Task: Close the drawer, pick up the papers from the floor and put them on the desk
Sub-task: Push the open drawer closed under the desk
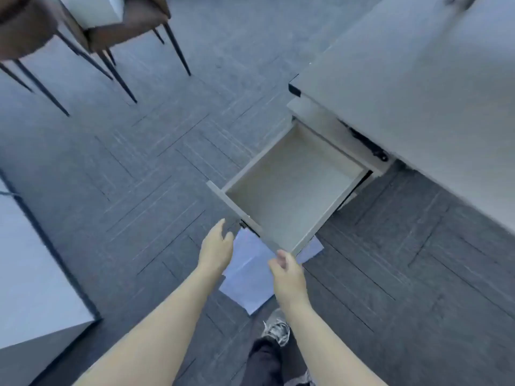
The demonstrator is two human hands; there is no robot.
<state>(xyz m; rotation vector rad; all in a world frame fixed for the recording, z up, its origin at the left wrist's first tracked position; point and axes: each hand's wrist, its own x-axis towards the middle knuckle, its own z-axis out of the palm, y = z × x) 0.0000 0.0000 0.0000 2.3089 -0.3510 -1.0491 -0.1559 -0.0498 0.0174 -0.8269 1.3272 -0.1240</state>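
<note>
Below, left hand [216,247] spread open and empty by the open drawer [289,188] front, right hand [287,270] loosely curled at its corner, contact unclear, papers [248,277] on the floor [167,151], partly hidden under drawer and hands, surface [418,79] cut off at right.

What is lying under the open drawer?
Papers lie on the carpet, partly beneath the drawer front. How far they reach under it is hidden.

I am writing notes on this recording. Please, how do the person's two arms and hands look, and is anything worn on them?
Both forearms are bare up to the bottom edge of the picture: no sleeves show. The left hand and the right hand carry no gloves, and no watch, ring or bracelet is visible. The picture is slightly blurred, so small details cannot be told.
</note>
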